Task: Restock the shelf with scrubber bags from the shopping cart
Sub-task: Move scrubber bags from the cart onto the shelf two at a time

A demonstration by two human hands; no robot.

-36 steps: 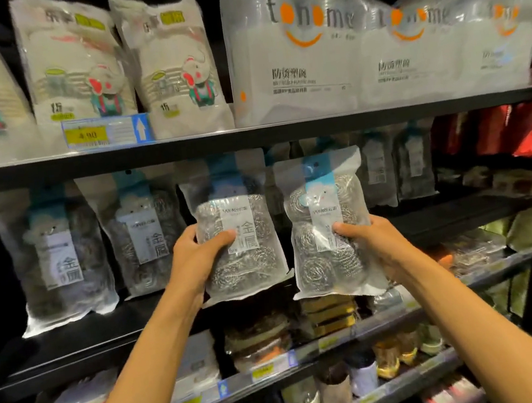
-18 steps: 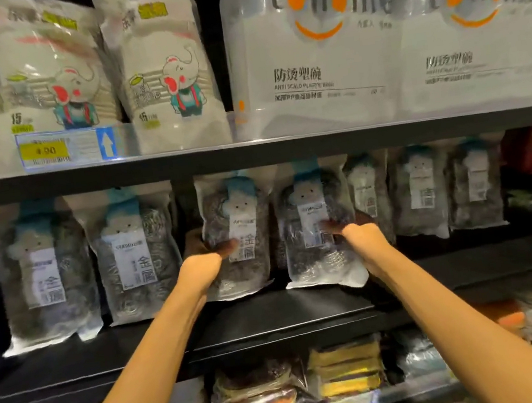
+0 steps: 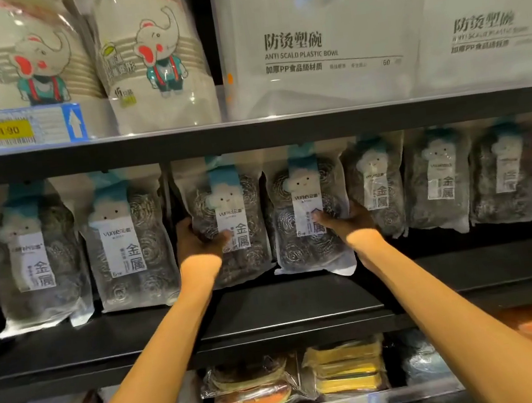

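Two clear bags of steel scrubbers hang in the middle of a row under the dark upper shelf board. My left hand (image 3: pixel 197 240) grips the left scrubber bag (image 3: pixel 229 202) at its lower left side, thumb across the front. My right hand (image 3: pixel 350 222) grips the right scrubber bag (image 3: pixel 306 196) at its lower right side, thumb on the white label. Both bags reach up to the hanging row's top, level with their neighbours. The hooks themselves are hidden in shadow. The shopping cart is out of sight.
More scrubber bags (image 3: pixel 124 240) hang left and right of my hands. A black shelf board (image 3: pixel 272 308) runs below them. Packs of paper cups (image 3: pixel 150 54) and plastic bowls (image 3: pixel 314 42) stand above. Sponges (image 3: pixel 344 370) and cloths lie on the lower shelf.
Both hands carried their bags from in front of the shelf up and inward to the hanging row. The camera moved closer and higher.
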